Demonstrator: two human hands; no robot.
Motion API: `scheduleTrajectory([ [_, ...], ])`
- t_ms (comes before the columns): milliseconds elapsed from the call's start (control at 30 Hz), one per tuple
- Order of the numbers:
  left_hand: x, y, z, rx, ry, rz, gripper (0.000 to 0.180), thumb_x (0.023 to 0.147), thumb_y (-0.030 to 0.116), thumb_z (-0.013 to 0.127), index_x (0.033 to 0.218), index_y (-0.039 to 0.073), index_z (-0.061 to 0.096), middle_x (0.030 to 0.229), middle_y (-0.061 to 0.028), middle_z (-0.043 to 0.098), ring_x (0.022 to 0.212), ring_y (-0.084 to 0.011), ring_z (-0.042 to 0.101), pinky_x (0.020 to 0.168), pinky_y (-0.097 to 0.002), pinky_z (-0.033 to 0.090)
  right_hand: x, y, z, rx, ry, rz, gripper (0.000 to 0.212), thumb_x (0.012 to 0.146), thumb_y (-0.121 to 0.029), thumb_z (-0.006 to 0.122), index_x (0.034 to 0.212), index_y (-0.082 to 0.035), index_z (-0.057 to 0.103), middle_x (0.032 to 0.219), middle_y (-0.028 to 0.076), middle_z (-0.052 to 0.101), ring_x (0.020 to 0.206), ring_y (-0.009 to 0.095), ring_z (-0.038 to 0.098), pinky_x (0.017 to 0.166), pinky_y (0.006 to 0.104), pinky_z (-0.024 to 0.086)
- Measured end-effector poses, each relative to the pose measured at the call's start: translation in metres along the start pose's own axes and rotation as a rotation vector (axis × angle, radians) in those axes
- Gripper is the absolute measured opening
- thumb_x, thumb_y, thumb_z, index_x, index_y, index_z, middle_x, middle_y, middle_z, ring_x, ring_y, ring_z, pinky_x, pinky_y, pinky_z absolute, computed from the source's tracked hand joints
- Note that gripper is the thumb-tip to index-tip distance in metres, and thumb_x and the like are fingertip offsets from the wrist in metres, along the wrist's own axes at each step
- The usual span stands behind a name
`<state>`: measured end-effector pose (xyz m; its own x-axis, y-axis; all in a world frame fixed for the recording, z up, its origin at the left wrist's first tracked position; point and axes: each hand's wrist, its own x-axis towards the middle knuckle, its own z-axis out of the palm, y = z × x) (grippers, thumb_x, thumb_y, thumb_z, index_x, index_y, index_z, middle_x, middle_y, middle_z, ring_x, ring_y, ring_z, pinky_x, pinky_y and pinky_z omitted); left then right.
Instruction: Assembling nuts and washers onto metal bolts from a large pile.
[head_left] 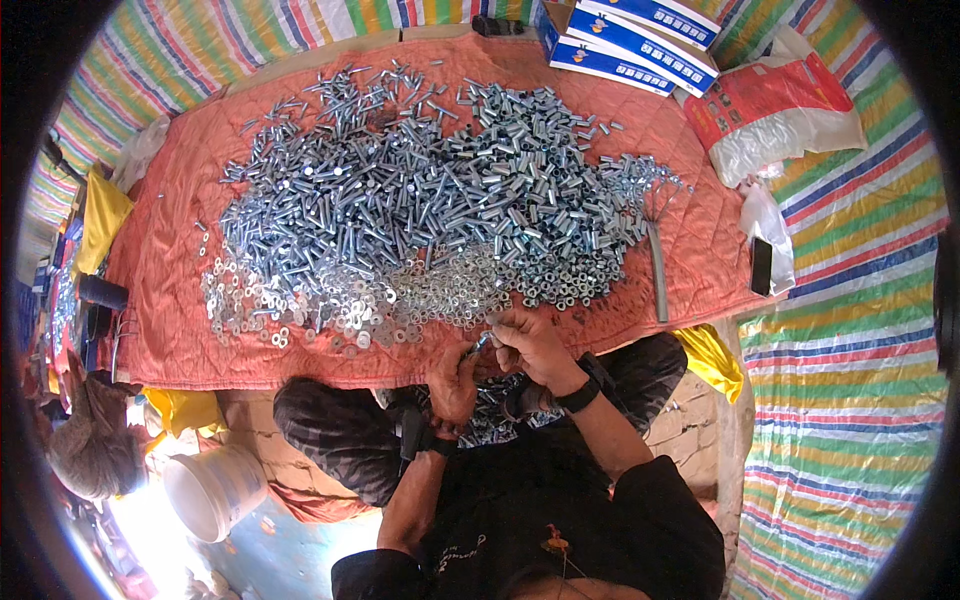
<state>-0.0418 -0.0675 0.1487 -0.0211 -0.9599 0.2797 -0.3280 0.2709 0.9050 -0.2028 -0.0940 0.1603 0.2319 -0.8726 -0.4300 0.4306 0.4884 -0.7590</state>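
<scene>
Close to the front edge of the red quilted cloth (170, 330), my two hands are nearly together. My left hand (452, 388) is closed, gripping a small shiny metal bolt (480, 345) that sticks up from its fingertips. Just beside the bolt, the fingers of my right hand (535, 348) are pinched together; what they hold, if anything, is too small to make out. Beyond the hands lie heaps of loose hardware: flat washers (365, 315), hex nuts (570, 285), long bolts (330, 200) and short metal sleeves (530, 130). More metal pieces (490, 410) lie in my lap between my legs.
A grey metal bar (658, 270) and a phone (762, 267) rest at the right. Blue-and-white boxes (640, 50) and a red-and-clear plastic bag (775, 105) occupy the far right. A white bucket (212, 495) stands at lower left, near a person (95, 435).
</scene>
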Motion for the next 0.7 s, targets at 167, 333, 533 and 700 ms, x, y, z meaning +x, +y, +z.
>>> scheduleTrajectory([
  [167,-0.003,-0.004,0.004,-0.037,-0.019,-0.134,0.011,0.082,-0.001,0.058,0.093,-0.003,0.061,0.084,-0.0163,0.064,0.078,-0.0282,0.063,0.069,-0.0352,0.05,-0.002,-0.002,0.003,-0.182,0.027,-0.047,0.018,0.092,-0.015,0.058,0.103,-0.001,0.06,0.074,0.001,0.061,0.057,0.008,0.059,0.048,0.0232,0.05],
  [333,-0.006,-0.016,0.01,-0.147,-0.023,-0.104,0.013,0.086,-0.001,0.057,0.098,-0.002,0.06,0.077,-0.012,0.064,0.067,-0.017,0.064,0.058,-0.0309,0.051,-0.005,-0.008,0.007,-0.258,0.066,-0.03,0.02,0.092,-0.016,0.058,0.104,0.0,0.061,0.07,0.0,0.061,0.055,0.008,0.059,0.047,0.0215,0.049],
  [533,-0.003,-0.007,0.009,-0.123,-0.038,-0.076,0.016,0.087,-0.003,0.054,0.102,-0.003,0.06,0.078,-0.0124,0.065,0.067,-0.0165,0.065,0.058,-0.0298,0.052,-0.003,-0.002,0.003,-0.484,0.099,-0.206,0.019,0.091,-0.017,0.059,0.097,0.001,0.063,0.07,0.002,0.061,0.052,0.007,0.057,0.046,0.0217,0.046],
  [700,0.0,-0.002,0.007,-0.096,-0.063,-0.096,0.017,0.088,-0.003,0.053,0.103,-0.003,0.06,0.079,-0.0122,0.066,0.067,-0.0174,0.066,0.056,-0.0296,0.053,-0.01,-0.008,0.013,-0.765,0.114,-0.413,0.018,0.088,-0.015,0.061,0.093,0.002,0.063,0.073,0.008,0.062,0.06,0.015,0.059,0.054,0.0282,0.046],
])
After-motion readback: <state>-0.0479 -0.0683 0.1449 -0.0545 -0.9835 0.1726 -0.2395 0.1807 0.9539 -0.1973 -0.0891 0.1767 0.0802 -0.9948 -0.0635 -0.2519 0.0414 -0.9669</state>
